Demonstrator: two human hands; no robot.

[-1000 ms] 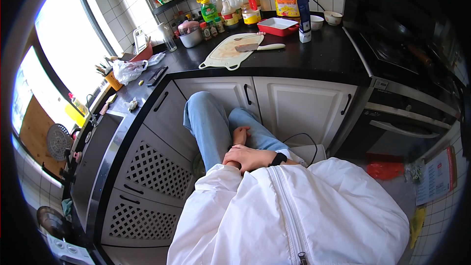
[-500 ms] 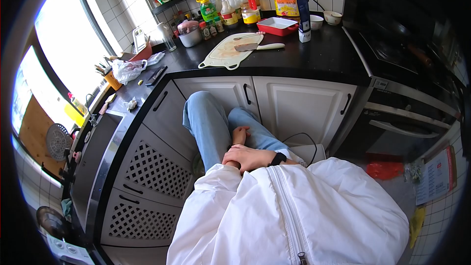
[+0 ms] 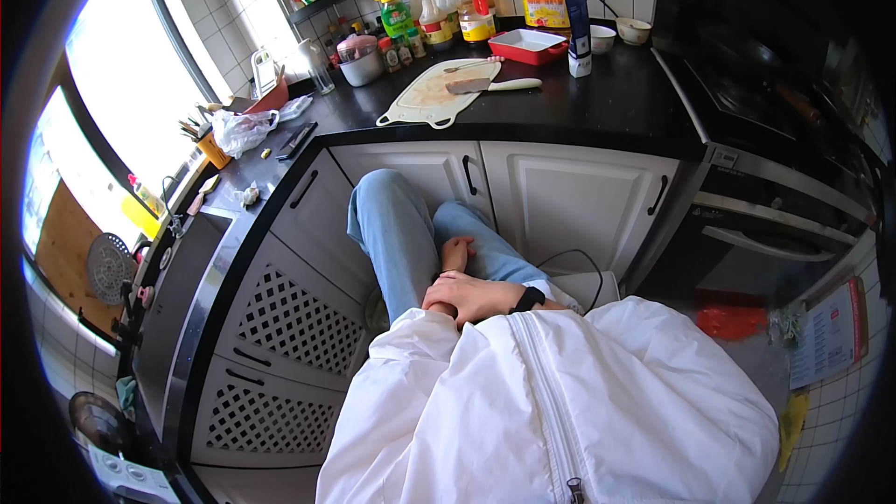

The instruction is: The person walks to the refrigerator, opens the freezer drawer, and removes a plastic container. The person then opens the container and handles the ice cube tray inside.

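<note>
I note my view tipped slightly downward: cutting board (image 3: 422,101), cleaver (image 3: 493,86) and my jeans (image 3: 387,210) sit marginally higher; the cleaver's blade reads paler.

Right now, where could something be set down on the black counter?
The widest bare patch of black counter lies between the white-handled knife and the black stove, in front of the tall dark-blue carton. A smaller one lies left of the cream cutting board, in front of the pink-lidded grey pot. Crowded: the back, with colourful sauce bottles.
</note>
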